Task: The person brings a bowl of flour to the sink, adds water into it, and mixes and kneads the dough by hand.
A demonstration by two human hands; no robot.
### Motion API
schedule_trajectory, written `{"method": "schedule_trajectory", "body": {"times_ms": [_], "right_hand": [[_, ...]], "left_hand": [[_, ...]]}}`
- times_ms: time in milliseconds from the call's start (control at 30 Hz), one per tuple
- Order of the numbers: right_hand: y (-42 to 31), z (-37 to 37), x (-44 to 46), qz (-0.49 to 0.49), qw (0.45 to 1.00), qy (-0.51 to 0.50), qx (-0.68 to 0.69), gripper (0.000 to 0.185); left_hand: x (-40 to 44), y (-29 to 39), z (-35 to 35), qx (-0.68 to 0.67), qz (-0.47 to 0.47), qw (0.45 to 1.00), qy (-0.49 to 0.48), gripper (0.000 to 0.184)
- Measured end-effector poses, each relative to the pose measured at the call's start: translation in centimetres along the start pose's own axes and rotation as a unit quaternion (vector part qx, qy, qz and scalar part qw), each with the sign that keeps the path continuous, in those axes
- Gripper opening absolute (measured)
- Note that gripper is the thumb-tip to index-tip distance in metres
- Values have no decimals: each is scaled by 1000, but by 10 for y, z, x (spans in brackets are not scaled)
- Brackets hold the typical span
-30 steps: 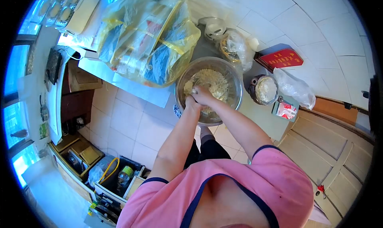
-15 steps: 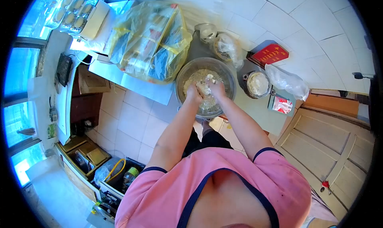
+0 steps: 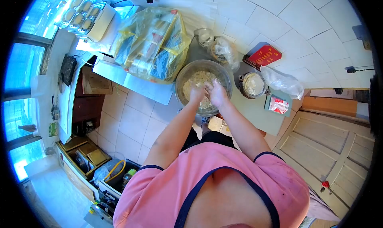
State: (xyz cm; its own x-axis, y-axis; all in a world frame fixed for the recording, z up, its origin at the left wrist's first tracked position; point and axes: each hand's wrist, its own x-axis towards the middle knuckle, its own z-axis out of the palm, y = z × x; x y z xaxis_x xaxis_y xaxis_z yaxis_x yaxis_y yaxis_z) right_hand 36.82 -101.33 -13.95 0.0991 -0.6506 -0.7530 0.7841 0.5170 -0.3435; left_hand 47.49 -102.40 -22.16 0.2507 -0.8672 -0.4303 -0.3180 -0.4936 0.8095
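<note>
A round metal basin [image 3: 227, 77] stands on the counter, with pale, crumbly floury dough [image 3: 201, 76] spread over its bottom. Both hands are over it. My left hand [image 3: 197, 93] is on the left side, smeared by motion, so its fingers are hard to read. Close beside it, my right hand [image 3: 217, 93] is turned partly palm up, its flour-whitened fingers apart and nothing seen in them. To the basin's right is a pot of white flour [image 3: 253, 85].
A large yellowish plastic bag [image 3: 153, 44] lies left of the basin, near a tray of egg-shaped things [image 3: 85, 16]. Behind are a clear jar [image 3: 205, 37] and a plastic bag [image 3: 226, 52]. A red box [image 3: 265, 54] and a red-and-white packet [image 3: 279, 105] sit at right.
My hands, formerly lower in the dough and bent around it, have come apart slightly. My right hand has opened and turned palm up; my left is blurred. The view has shifted a little.
</note>
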Motion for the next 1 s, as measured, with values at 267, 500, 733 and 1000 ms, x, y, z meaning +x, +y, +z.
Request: {"method": "schedule_trajectory", "body": {"times_ms": [267,500,733,1000], "right_hand": [[35,24,-31,-30,996,4,-85,74],[27,21,-49,-17,987,-115,-113,44],[28,9,-26,-18,990,-110,89,47],[27,39,-84,-148,669,-133,-716,61]], "left_hand": [[-15,31,6,-130,-181,972,-72,36],[-1,53,-26,-343,-349,871,-58,42],[-21,54,-31,-567,-353,703,-244,39],[-13,42,-46,-388,-289,873,-68,40]]}}
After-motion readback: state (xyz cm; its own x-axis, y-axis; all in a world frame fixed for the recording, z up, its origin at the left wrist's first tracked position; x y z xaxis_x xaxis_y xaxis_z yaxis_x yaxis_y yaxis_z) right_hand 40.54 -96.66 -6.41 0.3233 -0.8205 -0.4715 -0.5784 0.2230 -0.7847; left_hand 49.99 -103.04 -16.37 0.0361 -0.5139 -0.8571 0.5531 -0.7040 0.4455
